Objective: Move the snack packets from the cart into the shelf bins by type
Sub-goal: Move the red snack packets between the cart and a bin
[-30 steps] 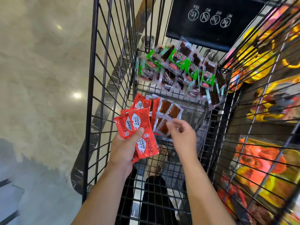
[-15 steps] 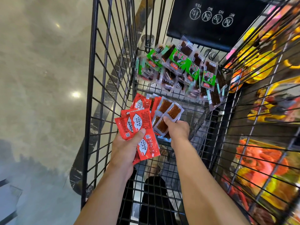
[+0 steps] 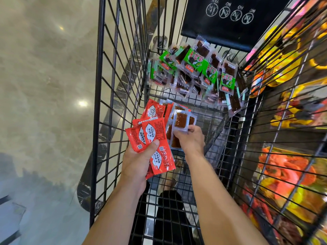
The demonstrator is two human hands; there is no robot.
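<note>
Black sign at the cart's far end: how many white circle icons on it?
4 white circle icons in one row on the black rectangular sign: the leftmost marked YES, the other three marked NO. None seems hidden.

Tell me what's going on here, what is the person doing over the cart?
A person is reaching into a wire cart with both hands. The left hand grips a fanned bunch of red packets. The right hand pinches a clear packet with reddish-brown contents, held beside that bunch. A heap of green-labelled packets lies at the cart's far end.
</note>
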